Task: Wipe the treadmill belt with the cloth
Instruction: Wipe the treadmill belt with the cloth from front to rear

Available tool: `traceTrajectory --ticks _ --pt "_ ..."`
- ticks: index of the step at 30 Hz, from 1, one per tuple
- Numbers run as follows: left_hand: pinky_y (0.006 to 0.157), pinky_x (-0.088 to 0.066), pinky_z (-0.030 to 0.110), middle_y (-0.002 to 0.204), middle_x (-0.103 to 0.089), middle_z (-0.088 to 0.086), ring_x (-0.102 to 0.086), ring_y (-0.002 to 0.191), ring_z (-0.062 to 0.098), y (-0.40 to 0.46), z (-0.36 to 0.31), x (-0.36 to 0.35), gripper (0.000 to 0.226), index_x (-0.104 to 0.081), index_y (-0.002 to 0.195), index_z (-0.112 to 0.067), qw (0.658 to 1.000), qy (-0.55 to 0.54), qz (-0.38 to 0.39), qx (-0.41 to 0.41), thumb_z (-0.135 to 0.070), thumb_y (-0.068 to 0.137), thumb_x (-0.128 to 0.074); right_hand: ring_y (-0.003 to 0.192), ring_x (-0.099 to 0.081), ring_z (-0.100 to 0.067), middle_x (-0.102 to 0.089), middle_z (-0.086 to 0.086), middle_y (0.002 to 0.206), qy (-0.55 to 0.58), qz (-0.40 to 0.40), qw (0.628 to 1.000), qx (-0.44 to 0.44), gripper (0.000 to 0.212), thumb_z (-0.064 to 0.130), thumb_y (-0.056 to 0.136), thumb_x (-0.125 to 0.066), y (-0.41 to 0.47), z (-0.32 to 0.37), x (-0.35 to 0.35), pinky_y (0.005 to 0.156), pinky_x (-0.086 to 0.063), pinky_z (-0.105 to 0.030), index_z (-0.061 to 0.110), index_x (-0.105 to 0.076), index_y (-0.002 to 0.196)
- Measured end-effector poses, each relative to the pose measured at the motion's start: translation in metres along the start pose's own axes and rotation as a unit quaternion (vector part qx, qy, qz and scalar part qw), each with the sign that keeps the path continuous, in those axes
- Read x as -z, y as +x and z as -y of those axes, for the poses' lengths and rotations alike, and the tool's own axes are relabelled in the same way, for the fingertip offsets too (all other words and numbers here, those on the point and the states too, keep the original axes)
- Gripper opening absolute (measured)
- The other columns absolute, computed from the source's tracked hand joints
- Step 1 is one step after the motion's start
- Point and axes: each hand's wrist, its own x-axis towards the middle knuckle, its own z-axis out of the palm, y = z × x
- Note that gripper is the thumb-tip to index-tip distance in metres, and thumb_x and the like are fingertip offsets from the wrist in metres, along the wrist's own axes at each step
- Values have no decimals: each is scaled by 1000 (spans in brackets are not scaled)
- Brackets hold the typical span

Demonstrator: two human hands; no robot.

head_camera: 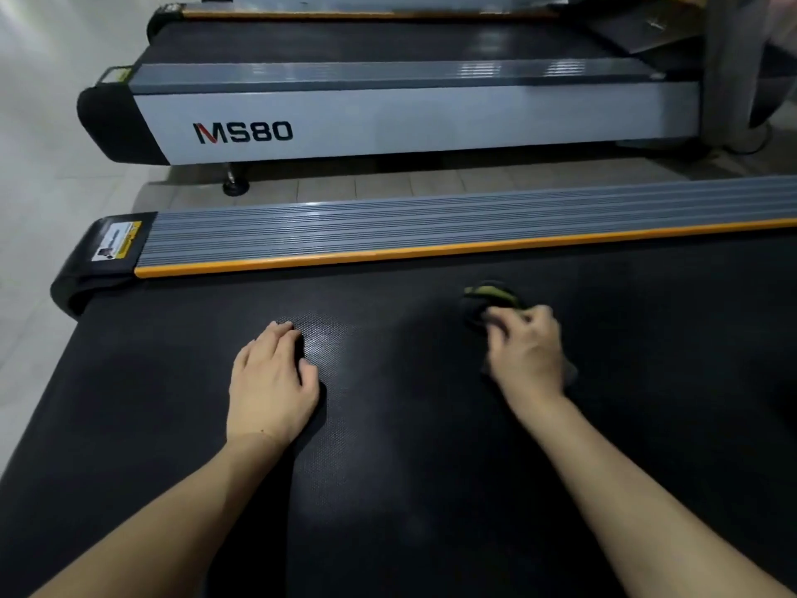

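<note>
The black textured treadmill belt fills the lower part of the view. My left hand lies flat on the belt with straight fingers, holding nothing. My right hand grips a dark cloth with a yellow-green edge and presses it on the belt, near the far side rail. Most of the cloth is bunched under and ahead of my fingers; it looks blurred.
A grey ribbed side rail with an orange strip borders the belt's far edge, ending in a black end cap at left. A second treadmill marked MS80 stands beyond a strip of tiled floor.
</note>
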Motion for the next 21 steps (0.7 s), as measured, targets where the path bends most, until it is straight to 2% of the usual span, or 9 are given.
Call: traceTrajectory --ticks 2,4,6,9,11,13,17,19,21 --pt "118 -30 43 141 -56 2 -41 142 18 1 0 0 53 -63 127 -10 1000 0 -3 0 -35 89 -36 92 -53 -38 -51 -14 101 -26 -29 995 -89 20 23 87 -68 -1 2 0 83 -48 -44 24 -74 106" --pt "119 -30 42 141 -56 1 -41 142 17 1 -1 0 53 -63 127 -11 1000 -4 -1 1 -35 89 -35 88 -51 -38 -53 -15 98 -8 -67 988 -137 17 19 83 -71 -15 47 -19 79 -48 -43 24 -75 99" --pt "118 -30 42 141 -56 1 -41 142 17 2 1 0 53 -62 127 -12 1000 -10 0 0 -35 89 -34 83 -50 -35 -52 -12 94 48 -49 995 -71 11 22 82 -70 -41 117 -43 74 -49 -44 25 -73 92" --pt "118 -31 40 142 -57 6 -43 140 19 2 3 1 51 -61 129 -9 1000 -29 2 10 -29 89 -36 85 -49 -31 -50 -7 96 95 79 988 91 15 34 89 -56 -80 184 -55 72 -47 -39 29 -70 93" --pt "118 -33 40 140 -58 8 -46 137 22 2 4 0 50 -61 126 -7 1000 -27 -1 2 -28 89 -36 84 -51 -31 -52 -7 96 115 86 979 141 15 33 87 -60 -72 162 -44 70 -47 -38 32 -71 96" --pt "117 -34 42 140 -58 6 -47 136 22 3 6 -1 53 -62 125 -7 1000 -25 -6 -5 -31 88 -33 82 -54 -32 -54 -9 93 74 62 985 142 16 28 83 -67 -55 105 -29 68 -49 -38 32 -72 98" --pt "118 -32 43 140 -57 2 -44 139 18 0 3 -2 51 -64 124 -10 999 -30 -12 0 -32 89 -34 89 -56 -39 -53 -12 97 -6 4 1000 1 22 24 86 -68 -21 -14 16 78 -52 -43 27 -73 107" --pt "118 -31 42 139 -57 1 -43 140 17 1 3 -3 47 -64 123 -11 999 -32 -19 -6 -31 90 -37 93 -53 -39 -51 -14 101 -38 -28 996 -74 23 23 87 -67 -21 -26 21 83 -50 -45 24 -73 110" --pt "118 -29 42 139 -56 0 -43 140 17 1 4 -3 40 -65 122 -13 999 -35 -19 -3 -27 92 -44 90 -51 -39 -51 -15 100 -43 -55 989 -130 20 21 85 -68 -30 3 4 81 -46 -44 24 -74 103"
